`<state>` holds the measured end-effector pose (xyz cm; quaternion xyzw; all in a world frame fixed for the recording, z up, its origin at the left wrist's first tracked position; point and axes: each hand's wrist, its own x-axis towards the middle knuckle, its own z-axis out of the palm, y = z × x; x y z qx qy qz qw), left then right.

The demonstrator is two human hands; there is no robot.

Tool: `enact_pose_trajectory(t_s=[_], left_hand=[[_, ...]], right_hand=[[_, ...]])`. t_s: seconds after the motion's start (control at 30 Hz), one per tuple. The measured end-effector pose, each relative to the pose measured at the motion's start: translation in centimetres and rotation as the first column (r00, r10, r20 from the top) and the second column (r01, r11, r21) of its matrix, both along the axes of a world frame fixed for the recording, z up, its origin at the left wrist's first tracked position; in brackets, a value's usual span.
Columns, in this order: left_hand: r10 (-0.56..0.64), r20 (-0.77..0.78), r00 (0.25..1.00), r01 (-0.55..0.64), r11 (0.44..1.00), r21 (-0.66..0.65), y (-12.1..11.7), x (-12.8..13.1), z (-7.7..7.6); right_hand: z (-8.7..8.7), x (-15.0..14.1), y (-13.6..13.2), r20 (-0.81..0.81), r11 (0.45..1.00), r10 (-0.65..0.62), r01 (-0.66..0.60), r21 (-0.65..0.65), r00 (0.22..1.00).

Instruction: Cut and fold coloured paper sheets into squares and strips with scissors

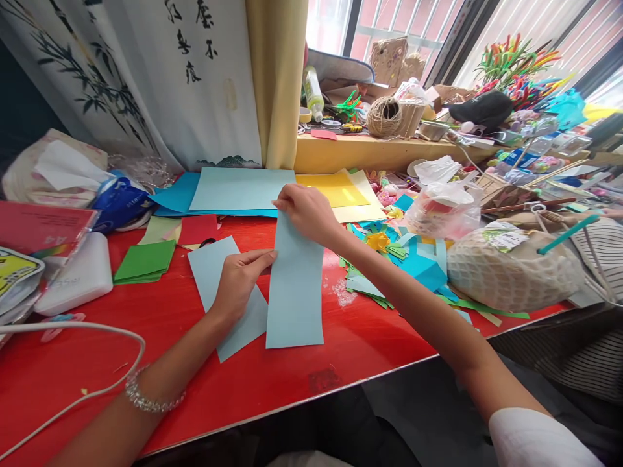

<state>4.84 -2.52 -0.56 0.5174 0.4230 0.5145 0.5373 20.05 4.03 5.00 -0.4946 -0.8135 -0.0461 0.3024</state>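
A long strip of light blue paper point(296, 292) stands between my hands, its lower end near the table's front. My right hand point(306, 209) pinches its upper left corner. Its left edge is pinched in my left hand point(241, 275), thumb and forefinger closed together. Under my left hand lies another light blue paper piece point(243, 329), turned at a slant on the red table point(379, 350). A larger light blue sheet point(238, 188) rests at the back on darker blue paper point(175, 194).
Green paper squares point(145, 261) and a red paper piece point(198, 229) lie left of centre. Paper scraps point(418, 259) and a netted round bundle point(511, 266) crowd the right. A white cable point(131, 337) curves at the left. Yellow paper point(335, 188) sits at the back.
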Motion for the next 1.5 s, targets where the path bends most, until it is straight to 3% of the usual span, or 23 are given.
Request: enact_pose_trajectory(t_s=[0.33, 0.5, 0.57, 0.63, 0.7, 0.8, 0.87, 0.93, 1.0, 1.07, 1.1, 1.27, 1.5], left_hand=[[-0.171, -0.169, 0.971, 0.178, 0.984, 0.029, -0.8, 0.5, -0.5], [-0.239, -0.308, 0.921, 0.262, 0.965, 0.035, -1.1, 0.5, -0.5], [-0.318, -0.411, 0.854, 0.381, 0.921, 0.078, -1.5, 0.5, -0.3], [-0.411, -0.511, 0.755, 0.53, 0.841, 0.108, -2.0, 0.6, 0.0], [-0.455, -0.524, 0.72, 0.59, 0.799, 0.116, -2.3, 0.6, 0.2], [-0.302, -0.394, 0.868, 0.394, 0.902, 0.176, -2.0, 0.3, 0.4], [-0.127, -0.296, 0.947, 0.196, 0.956, 0.217, -1.5, 0.1, 0.4], [-0.028, -0.225, 0.974, 0.079, 0.971, 0.224, -0.9, 0.0, 0.4], [-0.014, -0.163, 0.986, 0.046, 0.98, 0.191, -0.5, 0.1, 0.3], [-0.032, -0.121, 0.992, 0.051, 0.987, 0.152, -0.2, 0.2, 0.2], [-0.042, -0.107, 0.993, 0.056, 0.989, 0.136, -0.1, 0.3, 0.2], [-0.017, -0.093, 0.995, 0.023, 0.998, 0.066, 0.5, 0.1, 0.1], [0.003, -0.067, 0.998, -0.003, 1.0, 0.004, 1.0, -0.2, -0.3]], right_hand=[[2.4, 5.6, 2.7, -0.082, 0.977, -0.196, 0.202, 0.064, 0.977], [3.0, 7.9, 3.8, -0.134, 0.949, -0.285, 0.299, 0.101, 0.949], [3.2, 8.7, 4.3, -0.16, 0.935, -0.318, 0.337, 0.113, 0.935], [3.2, 9.2, 4.6, -0.179, 0.932, -0.327, 0.348, 0.1, 0.928], [3.1, 9.4, 4.6, -0.164, 0.956, -0.286, 0.292, 0.017, 0.944], [2.9, 9.1, 4.1, -0.17, 0.97, -0.147, 0.108, -0.22, 0.974], [2.8, 8.6, 3.6, -0.229, 0.915, -0.06, -0.039, -0.402, 0.972], [2.9, 8.0, 3.1, -0.294, 0.812, 0.013, -0.182, -0.555, 0.956], [2.8, 7.0, 2.8, -0.328, 0.676, 0.079, -0.293, -0.676, 0.941], [2.6, 5.8, 2.6, -0.323, 0.558, 0.122, -0.334, -0.76, 0.939], [2.3, 5.0, 2.5, -0.298, 0.526, 0.13, -0.321, -0.788, 0.946], [1.1, 1.1, 1.6, -0.146, 0.546, 0.157, -0.209, -0.811, 0.977], [0.4, -0.6, -0.1, -0.221, 0.639, 0.204, -0.301, -0.708, 0.954]])
